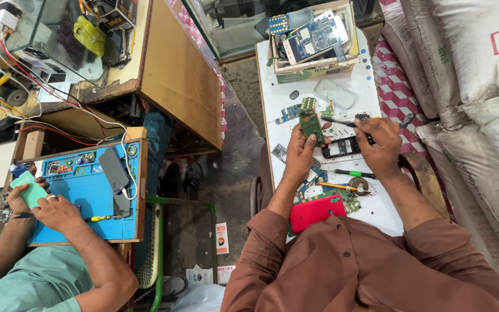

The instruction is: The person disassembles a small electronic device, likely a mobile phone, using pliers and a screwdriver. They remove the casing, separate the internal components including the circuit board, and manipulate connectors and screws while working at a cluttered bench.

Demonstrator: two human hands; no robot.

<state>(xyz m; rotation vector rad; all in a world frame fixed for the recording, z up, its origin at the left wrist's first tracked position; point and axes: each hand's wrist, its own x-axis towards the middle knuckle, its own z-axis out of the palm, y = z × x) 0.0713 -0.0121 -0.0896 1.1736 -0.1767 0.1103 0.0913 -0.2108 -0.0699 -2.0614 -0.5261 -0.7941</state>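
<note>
— White counter (371, 214) fills the middle right of the frame, sacks (480, 86) stacked along its right edge. What are the hands doing?

— Left hand (300, 157) holds a green board (311, 124) up at centre frame, fingers closed round its lower end. Right hand (380, 147) is pinched shut on a dark tool (342, 122), its tip pointing left, just beside the board.

— And under them?

— A black phone frame (342, 147) lies between the two hands. Below it, a green-handled screwdriver (353, 173) and a yellow one (337, 186), near a solder coil (358, 185). A red phone cover (317, 211) sits at the counter's lower edge, close to the brown sleeves.

— Higher up?

— A clear case (335, 92), small blue and green boards (297, 110), and at the top a cardboard box (313, 72) holding bigger boards and a phone.

— Anyone else?

— At lower left another person in a teal shirt works over a blue mat (88, 196). One of their hands (21, 196) grips a mint-green phone (30, 189); the other (59, 212) rests on the mat. Whether it holds anything I cannot tell. Red and white wires (36, 81) trail across the upper left.
</note>
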